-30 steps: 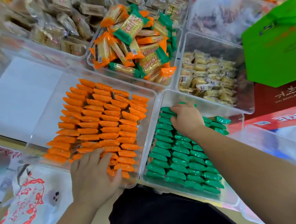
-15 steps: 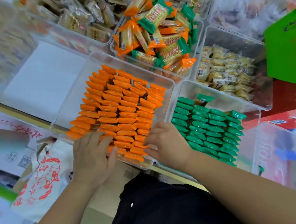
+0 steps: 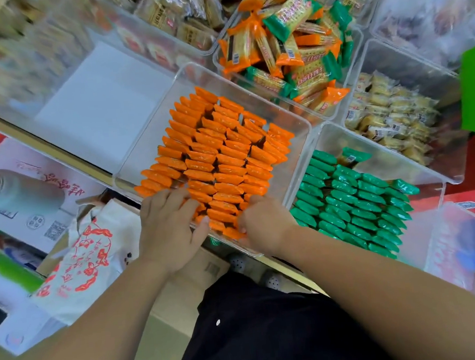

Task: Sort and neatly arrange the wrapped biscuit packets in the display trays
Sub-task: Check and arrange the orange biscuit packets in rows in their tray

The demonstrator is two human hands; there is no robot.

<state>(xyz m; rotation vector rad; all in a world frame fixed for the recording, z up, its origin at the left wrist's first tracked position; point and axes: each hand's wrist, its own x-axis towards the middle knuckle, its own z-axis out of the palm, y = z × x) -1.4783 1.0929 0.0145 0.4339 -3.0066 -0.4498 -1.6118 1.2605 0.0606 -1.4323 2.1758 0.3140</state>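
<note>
The right hand (image 3: 264, 224) has left the green tray (image 3: 326, 135) since a second ago. It now sits at the near right corner of the orange tray (image 3: 155, 140), fingers curled over the end orange packets (image 3: 220, 153) and thumb pressed to the nearest one. The left hand (image 3: 168, 229) lies beside it, fingers straight and flat on the near rows. The orange packets stand in slanted rows, with bare floor along the tray's left wall and far end. Just right, green packets (image 3: 353, 202) fill the green tray in rows, with bare floor along its right side. Behind, the mixed tray (image 3: 216, 60) holds jumbled packets (image 3: 291, 44), and the far right tray (image 3: 385, 57) holds pale packets (image 3: 389, 118).
</note>
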